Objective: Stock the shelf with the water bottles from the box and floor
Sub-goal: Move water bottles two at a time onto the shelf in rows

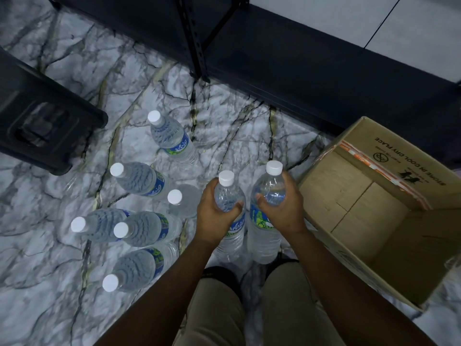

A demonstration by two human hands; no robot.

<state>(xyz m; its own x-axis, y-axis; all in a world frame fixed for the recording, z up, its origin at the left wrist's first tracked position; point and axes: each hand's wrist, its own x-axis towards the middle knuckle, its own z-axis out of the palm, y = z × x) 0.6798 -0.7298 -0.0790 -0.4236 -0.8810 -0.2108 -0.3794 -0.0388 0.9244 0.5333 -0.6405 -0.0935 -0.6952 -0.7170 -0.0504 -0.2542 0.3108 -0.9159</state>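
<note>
while each hand grips a bottle by its shoulder, left hand (215, 216) fingers wrap one bottle (228, 196), right hand (282, 208) fingers another (270, 193); six bottles (139, 178) stand left of them on the floor (224, 116), the box (374, 221) right.

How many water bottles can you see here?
8 clear plastic white-capped water bottles: one in the left hand, one in the right hand, and six standing on the marble floor to the left. The cardboard box looks empty.

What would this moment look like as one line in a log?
left hand: grips bottle | right hand: grips second bottle | six bottles standing on floor | box: open, no bottles visible inside
</note>
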